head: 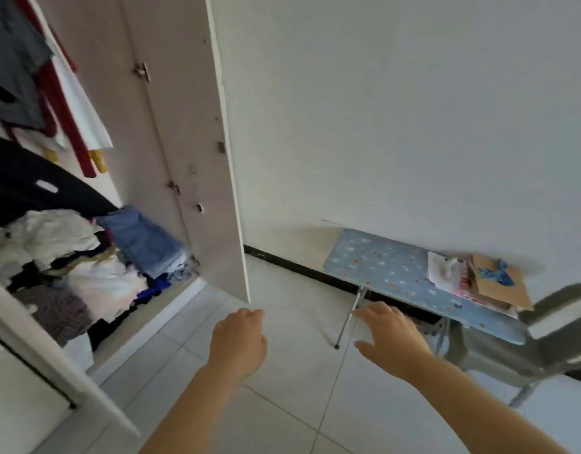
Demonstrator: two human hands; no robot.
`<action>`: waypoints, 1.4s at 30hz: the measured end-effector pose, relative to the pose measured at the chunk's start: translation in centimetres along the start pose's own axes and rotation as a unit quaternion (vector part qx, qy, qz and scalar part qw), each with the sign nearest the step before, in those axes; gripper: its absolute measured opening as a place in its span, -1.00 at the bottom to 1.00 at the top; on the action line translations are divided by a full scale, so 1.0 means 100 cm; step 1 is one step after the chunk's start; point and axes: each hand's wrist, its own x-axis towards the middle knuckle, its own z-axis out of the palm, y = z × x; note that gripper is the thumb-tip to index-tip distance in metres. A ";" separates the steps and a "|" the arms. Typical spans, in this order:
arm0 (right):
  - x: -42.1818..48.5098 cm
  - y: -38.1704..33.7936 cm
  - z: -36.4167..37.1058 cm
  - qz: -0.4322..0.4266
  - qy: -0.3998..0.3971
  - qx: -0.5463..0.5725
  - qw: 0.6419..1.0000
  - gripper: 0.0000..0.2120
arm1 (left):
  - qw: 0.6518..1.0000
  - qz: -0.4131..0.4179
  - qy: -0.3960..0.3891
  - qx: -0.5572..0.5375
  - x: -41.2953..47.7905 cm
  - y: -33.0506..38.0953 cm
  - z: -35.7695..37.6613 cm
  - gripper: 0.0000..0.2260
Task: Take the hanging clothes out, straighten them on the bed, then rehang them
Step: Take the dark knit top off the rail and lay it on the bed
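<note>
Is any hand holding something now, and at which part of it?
Nothing is held. The left hand and the right hand are both empty, out over the tiled floor, clear of the hanging clothes.

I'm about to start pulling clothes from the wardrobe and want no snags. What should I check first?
1. Left hand free: ok, holds nothing.
2. Right hand free: ok, open, holds nothing.
3. Wardrobe door open: ok.
4. Hanging clothes in view: ok, upper left.
5. Hangers and rail: cannot tell, out of frame.
6. Bed ready: cannot tell, not in view; only the small blue table.
</note>
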 end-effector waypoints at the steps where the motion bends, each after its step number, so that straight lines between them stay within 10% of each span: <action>1: 0.019 -0.012 0.001 -0.021 -0.003 -0.001 1.000 -0.44 | 1.000 -0.020 0.003 -0.001 0.003 -0.015 -0.004 -0.62; 17: 0.302 -0.155 -0.021 -0.301 -0.032 -0.041 0.952 -0.46 | 0.955 -0.295 0.026 0.033 0.116 -0.152 -0.057 -0.59; 42: 0.685 -0.514 -0.064 -0.508 0.043 -0.022 0.860 -0.54 | 0.915 -0.356 0.179 0.061 0.380 -0.496 -0.202 -0.66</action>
